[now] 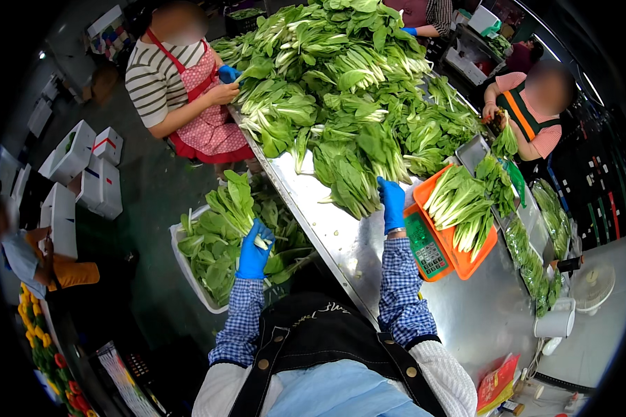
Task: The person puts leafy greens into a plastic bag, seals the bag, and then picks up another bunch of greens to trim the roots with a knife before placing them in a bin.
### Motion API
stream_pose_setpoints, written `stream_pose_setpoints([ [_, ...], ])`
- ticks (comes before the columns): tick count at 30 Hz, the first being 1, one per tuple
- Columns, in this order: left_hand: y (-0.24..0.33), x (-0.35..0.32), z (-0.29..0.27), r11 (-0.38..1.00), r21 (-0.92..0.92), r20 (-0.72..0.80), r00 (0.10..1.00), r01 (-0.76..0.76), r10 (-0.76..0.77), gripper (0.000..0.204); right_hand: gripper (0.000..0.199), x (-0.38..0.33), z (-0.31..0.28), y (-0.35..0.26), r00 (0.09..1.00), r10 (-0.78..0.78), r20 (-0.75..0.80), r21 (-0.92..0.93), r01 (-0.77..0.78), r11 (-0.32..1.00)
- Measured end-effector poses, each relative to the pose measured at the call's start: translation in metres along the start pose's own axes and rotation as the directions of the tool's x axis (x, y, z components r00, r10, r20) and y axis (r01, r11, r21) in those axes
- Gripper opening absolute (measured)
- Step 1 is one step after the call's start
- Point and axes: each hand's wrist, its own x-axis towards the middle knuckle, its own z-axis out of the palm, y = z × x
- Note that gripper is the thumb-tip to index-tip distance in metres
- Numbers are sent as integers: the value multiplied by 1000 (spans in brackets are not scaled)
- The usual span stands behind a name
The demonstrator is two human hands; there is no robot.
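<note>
My left hand (252, 251), in a blue glove, is closed around the pale stems of a bunch of leafy greens (234, 203). The leaves point up and away from me, above a white crate (181, 258) that also contains loose greens. My right hand (393, 205), gloved in blue too, is at the near edge of a large heap of leafy greens (341, 90) on the metal table (351, 254). Its fingers reach forward against the stems there and hold nothing that I can see. To its right, more greens (459, 201) lie on an orange weighing scale (435, 243).
Bagged greens (528, 260) lie along the table's right side, near a white fan (592, 286). One person in a red apron (205, 90) stands at the far left; another (528, 111) at the right handles greens. White foam boxes (101, 184) stand on the left floor.
</note>
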Motion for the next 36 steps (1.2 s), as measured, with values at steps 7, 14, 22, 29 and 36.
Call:
stream_pose_setpoints([
  [7,-3,0,-1,1000,-16,-51,999,-6,6,15,16,-70,23,-26,959,63,276,617,-227,754],
  [14,-24,3,-5,957,282,-66,994,-65,87,18,27,-108,71,-9,928,-182,324,201,121,972],
  [22,-41,0,13,846,527,-136,974,-85,183,17,20,-172,125,12,868,-345,357,-117,408,905],
  [29,-31,-10,16,875,466,-162,959,-132,231,14,16,-186,141,16,676,-589,443,-144,702,697],
  [36,-27,-8,13,901,413,-191,955,-131,227,19,14,-191,151,15,832,-307,463,41,326,945],
])
